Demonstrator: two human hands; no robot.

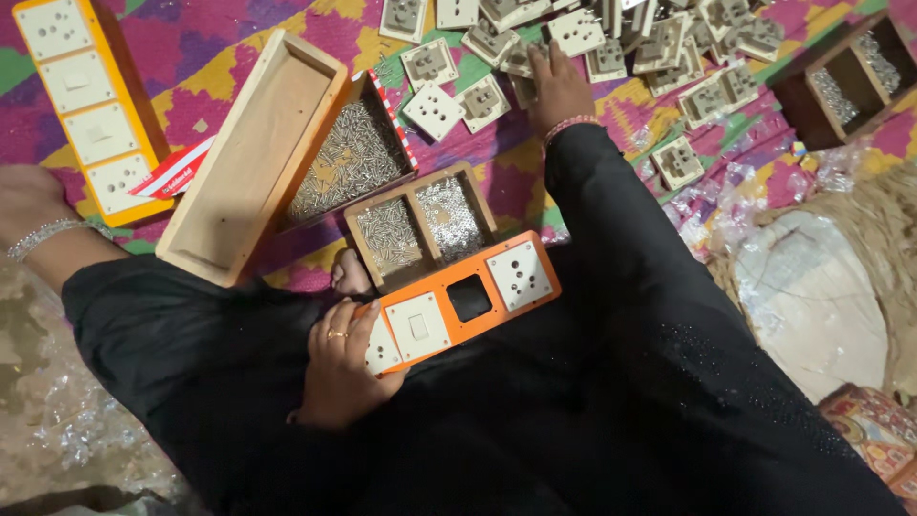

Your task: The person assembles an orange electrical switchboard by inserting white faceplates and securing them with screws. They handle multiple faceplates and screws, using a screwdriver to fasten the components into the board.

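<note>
An orange switch board (pixel 497 308) rests on my lap, fitted with a white socket plate (pixel 519 275) and a white switch (pixel 418 328), with an empty square hole (pixel 469 298) between them. My left hand (pixel 339 368) grips the board's left end. My right hand (pixel 557 88) is stretched far forward in a black sleeve, fingers down on a pile of white socket modules (pixel 583 38). Whether it has closed on one I cannot tell.
A small wooden tray (pixel 368 250) with two screw compartments touches the board's far edge. Behind it are a carton of screws (pixel 353 158), an empty wooden box (pixel 253 153), another orange board (pixel 86 105), a dark wooden box (pixel 850 81) and crumpled plastic (pixel 745 205). A bare limb wearing a chain (pixel 38 229) lies left.
</note>
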